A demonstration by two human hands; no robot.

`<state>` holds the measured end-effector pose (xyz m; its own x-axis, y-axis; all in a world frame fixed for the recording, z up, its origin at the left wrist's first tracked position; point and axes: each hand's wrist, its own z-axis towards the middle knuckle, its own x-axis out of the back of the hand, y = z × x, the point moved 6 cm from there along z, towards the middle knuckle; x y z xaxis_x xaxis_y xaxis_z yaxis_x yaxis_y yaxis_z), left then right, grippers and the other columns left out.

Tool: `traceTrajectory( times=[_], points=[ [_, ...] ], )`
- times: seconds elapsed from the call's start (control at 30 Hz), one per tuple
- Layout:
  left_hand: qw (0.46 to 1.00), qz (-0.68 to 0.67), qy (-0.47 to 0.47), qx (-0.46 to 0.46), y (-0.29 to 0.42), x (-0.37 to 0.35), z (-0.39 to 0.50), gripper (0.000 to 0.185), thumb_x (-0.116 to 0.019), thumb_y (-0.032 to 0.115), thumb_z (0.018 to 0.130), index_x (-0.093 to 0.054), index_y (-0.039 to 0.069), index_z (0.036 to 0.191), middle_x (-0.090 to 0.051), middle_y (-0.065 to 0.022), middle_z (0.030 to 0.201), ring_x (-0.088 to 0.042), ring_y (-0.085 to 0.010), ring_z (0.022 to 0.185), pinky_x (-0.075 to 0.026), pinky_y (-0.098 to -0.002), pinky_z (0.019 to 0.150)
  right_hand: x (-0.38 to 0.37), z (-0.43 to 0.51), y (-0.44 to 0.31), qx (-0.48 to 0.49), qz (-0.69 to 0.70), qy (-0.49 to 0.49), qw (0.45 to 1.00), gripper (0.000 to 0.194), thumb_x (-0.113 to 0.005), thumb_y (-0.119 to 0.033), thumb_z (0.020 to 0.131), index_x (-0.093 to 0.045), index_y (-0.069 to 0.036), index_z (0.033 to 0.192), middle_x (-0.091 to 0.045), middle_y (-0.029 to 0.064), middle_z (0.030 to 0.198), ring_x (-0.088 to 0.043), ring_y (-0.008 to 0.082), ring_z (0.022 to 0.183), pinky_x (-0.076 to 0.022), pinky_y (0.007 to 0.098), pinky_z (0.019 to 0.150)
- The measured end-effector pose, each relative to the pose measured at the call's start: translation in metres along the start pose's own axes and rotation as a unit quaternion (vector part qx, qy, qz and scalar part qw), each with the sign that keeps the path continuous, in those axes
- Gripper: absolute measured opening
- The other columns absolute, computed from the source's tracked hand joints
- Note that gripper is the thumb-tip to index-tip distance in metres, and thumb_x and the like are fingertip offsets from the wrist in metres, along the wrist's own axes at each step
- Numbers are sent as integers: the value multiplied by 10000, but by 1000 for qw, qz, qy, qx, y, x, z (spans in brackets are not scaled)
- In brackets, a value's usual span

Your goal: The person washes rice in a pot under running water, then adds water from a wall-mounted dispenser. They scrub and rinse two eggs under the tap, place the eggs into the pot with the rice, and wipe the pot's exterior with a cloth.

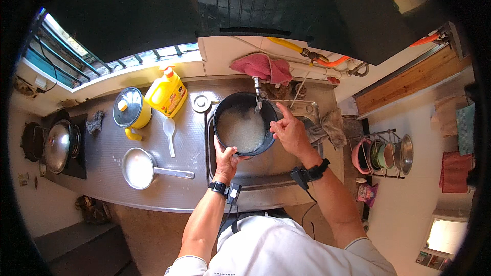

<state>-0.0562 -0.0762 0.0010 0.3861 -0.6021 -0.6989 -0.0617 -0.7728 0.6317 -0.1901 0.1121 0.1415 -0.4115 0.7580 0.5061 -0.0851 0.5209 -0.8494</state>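
A dark round pot point(245, 152) is held over the stainless steel sink point(264, 174), beneath the faucet point(257, 83). Whitish grains that look like rice point(241, 128) lie in it under cloudy water, and water seems to run in from the spout. My left hand point(226, 161) grips the pot's near-left side, thumb over the rim. At the right rim is my right hand point(289, 132), index finger stretched towards the faucet and the other fingers loosely curled; whether it touches the rim is unclear. Both wrists wear black straps with small devices.
On the counter left of the sink are a saucepan point(174, 172) of white contents, a white spoon point(169, 138), a yellow lidded pot point(142, 117), a yellow pump bottle point(167, 94) and a sink strainer point(201, 103). Grey rags point(332, 126) hang at the right. Dark cabinets point(268, 7) overhang the back.
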Motion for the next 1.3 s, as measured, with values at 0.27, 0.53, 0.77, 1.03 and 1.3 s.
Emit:
traceTrajectory(
  times=[0.27,0.53,0.77,1.03,1.3],
  points=[
    [987,109,122,9,15,28,3,1271,-772,85,826,51,258,1779,-445,-179,1587,-645,-349,1234,-672,-544,790,-22,-4,-6,2,21,24,999,729,-733,-191,1066,-383,31,1667,-797,95,844,-749,171,698,-605,345,699],
    [989,89,98,70,11,28,-25,864,-721,104,878,-234,195,1585,-574,-205,1288,-776,-416,855,-679,-606,711,-18,-10,-5,19,87,-6,996,666,-773,-182,1047,-480,49,1599,-812,114,897,-743,131,726,-600,303,669],
    [981,-68,22,181,-53,30,-77,823,-696,320,911,-402,8,1613,-534,-244,1593,-655,-501,1324,-570,-755,1042,71,-56,44,-60,139,-31,988,538,-716,-207,1100,-541,3,1563,-792,87,976,-716,112,776,-581,275,688],
    [978,-189,-40,83,-126,-5,-107,777,-727,253,865,-523,-23,1562,-629,-199,1555,-648,-384,1380,-511,-569,1197,166,-117,119,-50,154,-32,986,386,-676,-190,1123,-626,9,1450,-778,70,959,-707,109,774,-555,278,661],
    [987,-130,-28,-85,-108,-70,-126,850,-699,198,811,-490,-18,1606,-569,-159,1623,-543,-357,1493,-371,-511,1315,233,-149,191,-82,108,-31,990,316,-674,-223,1130,-697,13,1338,-774,70,923,-710,122,753,-543,281,627]
  ],
)
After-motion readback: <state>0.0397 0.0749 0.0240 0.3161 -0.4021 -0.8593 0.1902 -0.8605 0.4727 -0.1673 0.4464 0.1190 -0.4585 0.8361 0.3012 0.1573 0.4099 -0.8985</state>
